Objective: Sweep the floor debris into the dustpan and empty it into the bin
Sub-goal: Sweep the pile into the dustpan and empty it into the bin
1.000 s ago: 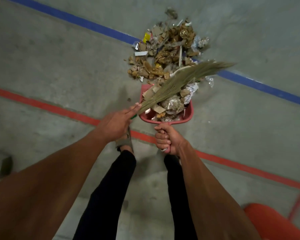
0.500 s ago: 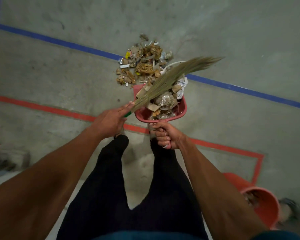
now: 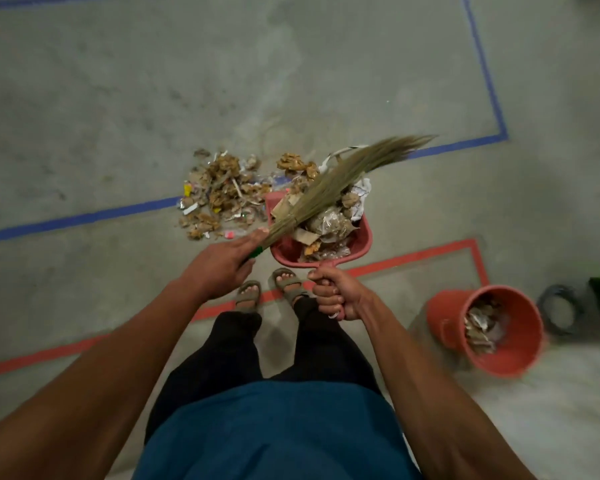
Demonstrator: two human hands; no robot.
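You're at the carry step: your right hand [image 3: 338, 294] grips the loaded dustpan [image 3: 362, 239], your left [image 3: 222, 268] holds the broom [image 3: 340, 183] across its debris [image 3: 329, 223], so swing right and tip it level into the bin [image 3: 520, 355], leaving the floor pile [image 3: 219, 195] for another pass.

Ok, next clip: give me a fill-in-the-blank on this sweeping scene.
1. The right hand grips the handle of the red ____.
2. The broom is held by the ____ hand.
3. The bin stands on the person's ____ side.
4. The blue floor tape passes under the loose ____.

Missing: dustpan; left; right; debris
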